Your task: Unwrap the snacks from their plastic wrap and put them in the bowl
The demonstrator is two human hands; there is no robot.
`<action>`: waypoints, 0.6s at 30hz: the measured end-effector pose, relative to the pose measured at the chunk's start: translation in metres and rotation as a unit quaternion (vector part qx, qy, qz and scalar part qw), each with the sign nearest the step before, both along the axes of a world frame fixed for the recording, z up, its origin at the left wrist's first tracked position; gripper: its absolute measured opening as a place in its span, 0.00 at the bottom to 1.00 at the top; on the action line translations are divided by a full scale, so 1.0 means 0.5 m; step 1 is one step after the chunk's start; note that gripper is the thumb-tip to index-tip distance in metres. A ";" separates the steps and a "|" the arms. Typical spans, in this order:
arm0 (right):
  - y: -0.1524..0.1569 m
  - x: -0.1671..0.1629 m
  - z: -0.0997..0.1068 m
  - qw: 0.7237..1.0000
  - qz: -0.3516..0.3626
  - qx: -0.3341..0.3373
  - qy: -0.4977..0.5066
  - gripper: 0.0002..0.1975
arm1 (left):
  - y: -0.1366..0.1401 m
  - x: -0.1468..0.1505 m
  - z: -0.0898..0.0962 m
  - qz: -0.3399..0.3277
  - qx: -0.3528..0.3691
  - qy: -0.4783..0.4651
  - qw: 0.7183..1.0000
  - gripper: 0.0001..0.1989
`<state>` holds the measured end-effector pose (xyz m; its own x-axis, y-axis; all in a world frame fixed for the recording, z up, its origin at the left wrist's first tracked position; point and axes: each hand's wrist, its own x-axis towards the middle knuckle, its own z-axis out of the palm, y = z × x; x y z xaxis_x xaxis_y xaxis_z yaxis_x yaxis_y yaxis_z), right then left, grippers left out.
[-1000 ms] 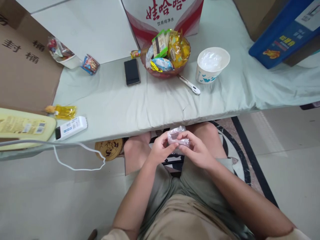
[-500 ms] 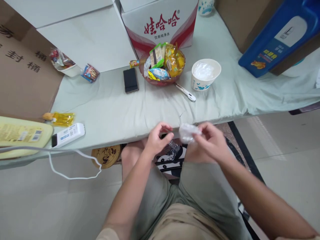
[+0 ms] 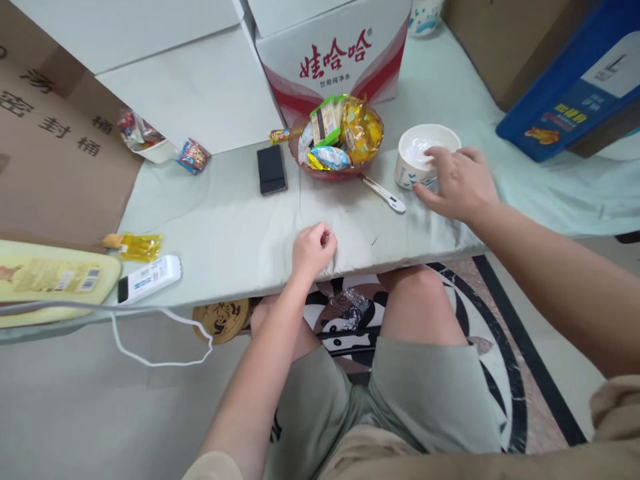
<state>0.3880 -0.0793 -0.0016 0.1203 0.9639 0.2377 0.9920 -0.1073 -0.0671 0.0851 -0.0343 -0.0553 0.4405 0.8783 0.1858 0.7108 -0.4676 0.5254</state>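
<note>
My right hand (image 3: 457, 177) is over the near right side of a white paper bowl (image 3: 406, 172) with blue print. Its index finger reaches over the inside, while the thumb is apart in front of the bowl. Crumpled clear plastic (image 3: 417, 148) lies in the bowl, partly behind my fingers. Near the table's front edge rests my left hand (image 3: 314, 250), loosely curled, with nothing visible in it. A white utility knife (image 3: 384, 195) lies between the paper bowl and a red glass bowl (image 3: 333, 175) of wrapped snacks (image 3: 330, 133).
A black phone (image 3: 272, 170) lies left of the snack bowl. Behind stands a white and red carton (image 3: 333, 63); a blue jug (image 3: 565, 87) is at right. At left are a white device (image 3: 150, 279), a yellow bottle (image 3: 55, 277) and a white cable (image 3: 160, 363).
My right hand has moved from above my lap up and right to the paper bowl, and the plastic has left its fingers. My left hand has risen slightly onto the table edge and curled.
</note>
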 end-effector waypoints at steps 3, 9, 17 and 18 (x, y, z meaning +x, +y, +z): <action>0.000 0.002 0.004 0.999 0.005 -0.022 -0.031 0.20 | 0.003 -0.001 0.003 0.009 -0.005 0.010 1.000 0.07; 0.036 0.011 0.047 0.990 0.035 -0.122 -0.062 0.14 | 0.003 0.003 0.009 0.005 0.000 0.037 0.999 0.08; 0.083 0.007 0.066 0.968 -0.005 -0.245 -0.058 0.23 | 0.002 0.003 0.007 0.003 0.005 0.051 0.999 0.09; 0.083 0.007 0.063 0.969 0.011 -0.240 -0.057 0.19 | 0.002 0.003 0.007 0.004 0.005 0.053 0.999 0.09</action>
<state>0.3915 -0.0377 0.0300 0.0982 0.9686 -0.2283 0.9923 -0.0778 0.0964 0.0864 -0.0330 -0.0517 0.4506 0.8805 0.1475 0.7663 -0.4662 0.4420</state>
